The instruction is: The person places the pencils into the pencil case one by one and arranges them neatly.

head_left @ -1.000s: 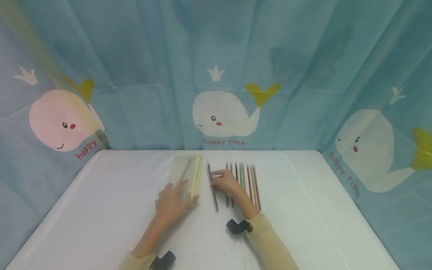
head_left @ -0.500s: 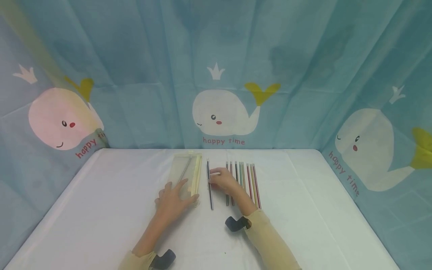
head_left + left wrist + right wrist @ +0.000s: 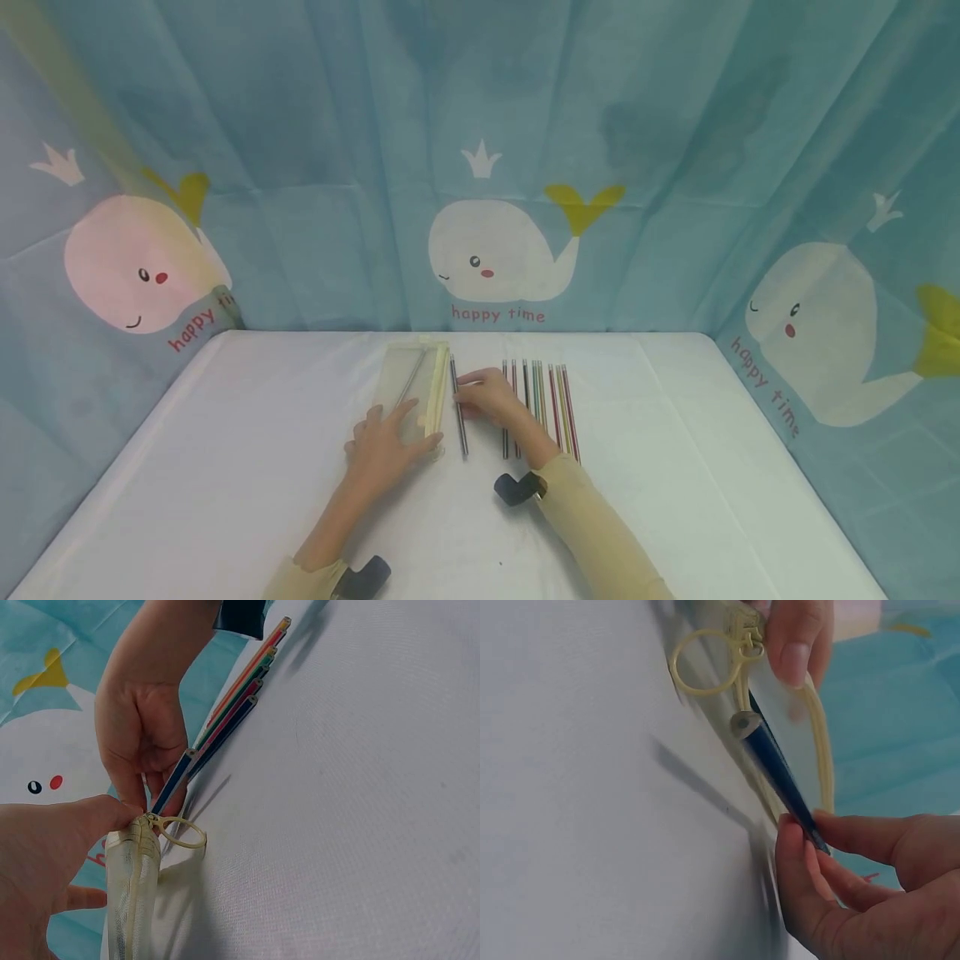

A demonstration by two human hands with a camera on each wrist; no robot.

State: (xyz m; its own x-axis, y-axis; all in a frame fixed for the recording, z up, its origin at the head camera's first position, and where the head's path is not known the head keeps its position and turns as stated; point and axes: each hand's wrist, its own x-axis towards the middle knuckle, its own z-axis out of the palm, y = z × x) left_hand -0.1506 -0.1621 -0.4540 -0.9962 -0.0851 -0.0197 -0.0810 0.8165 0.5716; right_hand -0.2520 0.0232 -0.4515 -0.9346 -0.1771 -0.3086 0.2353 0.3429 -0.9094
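Observation:
A see-through pencil case point(image 3: 437, 383) with pale yellow trim lies on the table; a ring-shaped zipper pull point(image 3: 697, 688) hangs from its near end. My left hand point(image 3: 384, 454) spreads across the case, gripping it with the thumb at the zipper edge. Through the clear side shows one pencil point(image 3: 410, 375) lying aslant. With thumb and fingers my right hand point(image 3: 491, 396) pinches a dark blue pencil point(image 3: 776, 769) about its middle. That pencil runs alongside the case's zipped edge, and in the right wrist view the trim parts in a gap just behind it.
Right of the case several coloured pencils point(image 3: 557, 400) lie side by side, partly hidden beneath the right forearm. A white cloth covers the table point(image 3: 225, 458). Blue curtains point(image 3: 360, 167) with whale prints enclose the back and both sides.
My right hand has moved left with the blue pencil, bringing it close to the case's right edge; the pencil's tilt has shifted slightly. The left hand and case stay put.

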